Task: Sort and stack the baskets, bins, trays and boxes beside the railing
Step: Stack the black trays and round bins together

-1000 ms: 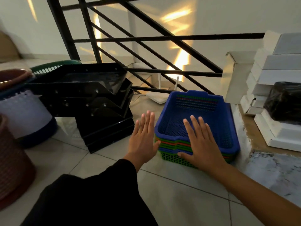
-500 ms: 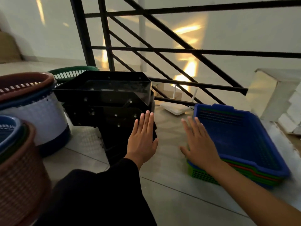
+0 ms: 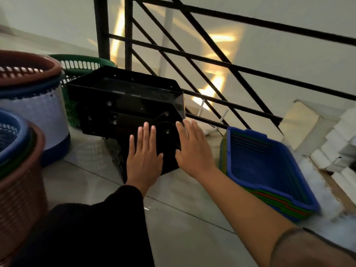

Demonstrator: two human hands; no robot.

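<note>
Head view showed both hands flat, fingers straight and slightly spread, holding nothing. The stack of black trays (image 3: 127, 110) sat crooked on the floor tiles by the railing (image 3: 192, 60) — a careless shove could have toppled it. Left hand (image 3: 144, 160) and right hand (image 3: 192, 151) lay in front of its lower trays; contact was unclear. Nested blue baskets (image 3: 269, 166) sat right.

a black metal railing (image 3: 202, 60) with slanted bars stands before a pale wall (image 3: 279, 54) (warm light patches on it). a white router (image 3: 209, 130) sits on the tiled floor (image 3: 183, 218).
</note>
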